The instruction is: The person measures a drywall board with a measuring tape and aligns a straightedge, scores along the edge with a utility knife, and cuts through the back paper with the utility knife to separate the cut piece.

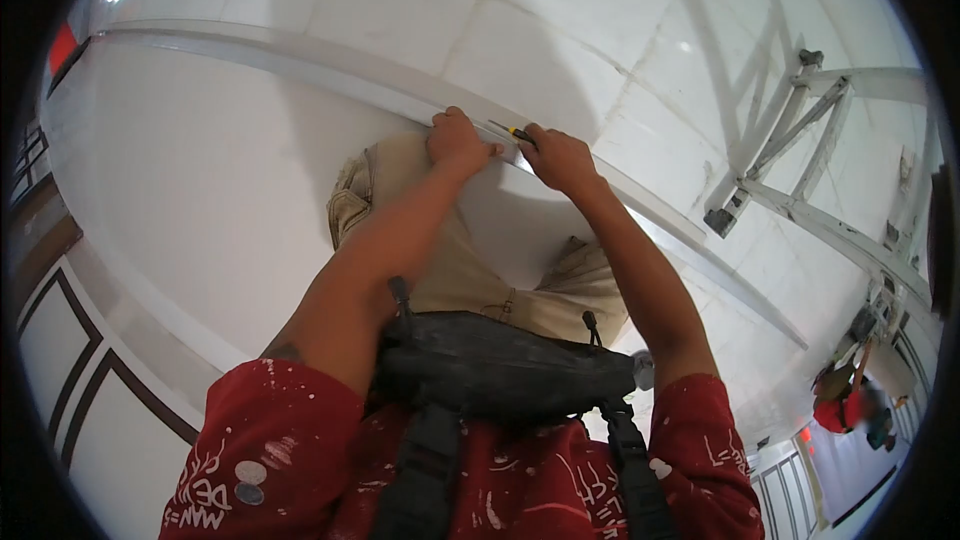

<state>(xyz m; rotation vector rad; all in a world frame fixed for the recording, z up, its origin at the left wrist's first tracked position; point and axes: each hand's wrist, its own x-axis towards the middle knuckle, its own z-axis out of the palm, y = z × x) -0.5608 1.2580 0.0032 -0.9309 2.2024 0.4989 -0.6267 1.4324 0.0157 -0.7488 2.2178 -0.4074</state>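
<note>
A long pale strip (722, 275), seemingly a metal or plastic profile, runs from the upper left across to the lower right in front of my knees. My left hand (460, 143) is closed over its edge near the middle, thumb pointing right. Just to the right, my right hand (560, 158) grips a yellow-and-black hand tool (518, 133) with a thin pointed metal tip. The tip points left, over the strip and close to my left fingers. Whether it touches the strip I cannot tell.
A paint-spattered metal ladder or trestle (800, 205) stands at the right on the white tiled floor (560, 0). A large smooth white panel (190, 170) lies at the left. A black bag (500, 365) is strapped on my front. Another person (850, 408) is at the far lower right.
</note>
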